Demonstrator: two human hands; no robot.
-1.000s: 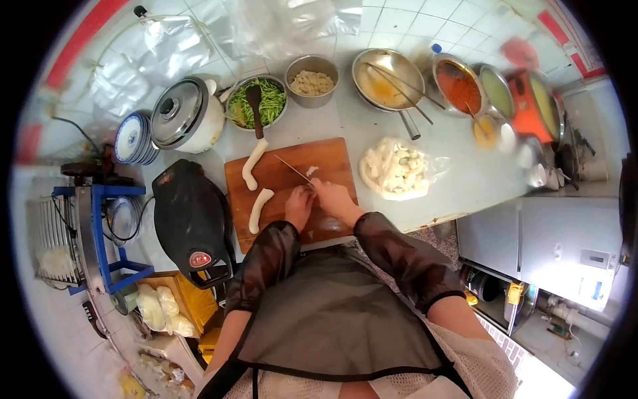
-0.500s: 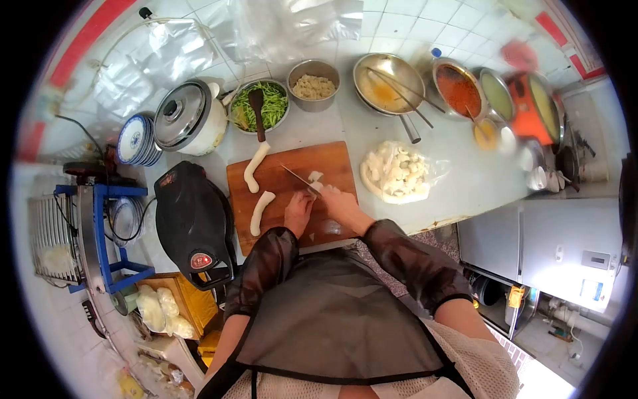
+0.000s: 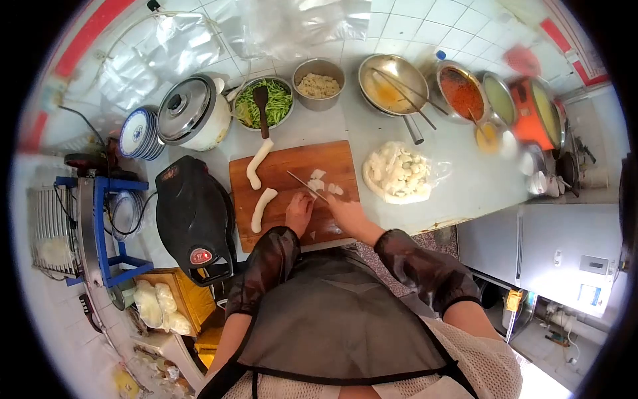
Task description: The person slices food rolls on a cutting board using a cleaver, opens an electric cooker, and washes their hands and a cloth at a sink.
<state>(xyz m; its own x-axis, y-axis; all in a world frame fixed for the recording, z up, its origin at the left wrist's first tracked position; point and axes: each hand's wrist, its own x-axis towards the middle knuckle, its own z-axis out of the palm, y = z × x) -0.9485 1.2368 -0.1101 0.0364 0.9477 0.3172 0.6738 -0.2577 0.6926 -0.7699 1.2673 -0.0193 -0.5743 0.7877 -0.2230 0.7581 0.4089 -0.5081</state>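
Note:
On the wooden cutting board [image 3: 292,159], my right hand [image 3: 348,217] is closed around the handle of a knife [image 3: 300,180], whose blade points up and to the left. My left hand [image 3: 298,213] rests just left of the blade with its fingers curled together; whatever they hold is hidden. Several cut white pieces [image 3: 317,181] lie beyond the blade and to its right. Two long white dough-like rolls, an upper roll [image 3: 259,164] and a lower roll [image 3: 263,211], lie on the board's left side.
A plastic bag of white pieces [image 3: 397,174] sits right of the board. A black electric griddle [image 3: 193,219] stands at left. Behind are a lidded pot [image 3: 189,113], a bowl of shredded greens [image 3: 279,106], a steel pot [image 3: 319,103] and a pan [image 3: 392,93].
More white cut pieces now lie beside the blade, spread toward the right. My right hand has shifted slightly to the right and down with the knife. The two rolls stay on the board.

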